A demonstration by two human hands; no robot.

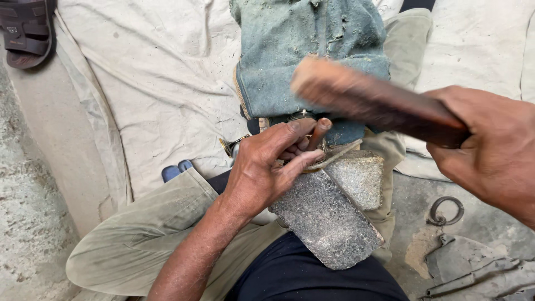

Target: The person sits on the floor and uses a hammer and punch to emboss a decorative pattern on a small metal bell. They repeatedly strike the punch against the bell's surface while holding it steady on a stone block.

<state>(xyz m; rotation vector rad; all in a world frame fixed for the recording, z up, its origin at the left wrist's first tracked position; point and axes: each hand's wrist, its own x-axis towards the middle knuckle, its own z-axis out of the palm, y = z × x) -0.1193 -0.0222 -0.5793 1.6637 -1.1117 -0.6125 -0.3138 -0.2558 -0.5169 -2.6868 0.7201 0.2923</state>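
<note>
My left hand (267, 164) pinches a small brown rod-shaped tool (319, 134) upright against a thin strip on a rough grey stone block (329, 214) that rests on my lap. My right hand (490, 150) grips a long wooden mallet-like stick (370, 100), blurred by motion, raised above the tool. A folded blue denim cloth (306, 56) lies over my knee just beyond the stone. A second smaller grey stone (359, 175) sits beside the first.
A pale cloth sheet (150, 83) covers the ground ahead. A dark sandal (28, 30) lies at the top left. A metal ring (446, 210) and grey rag (473, 267) lie on the concrete at the right. Blue handles (175, 169) peek out by my thigh.
</note>
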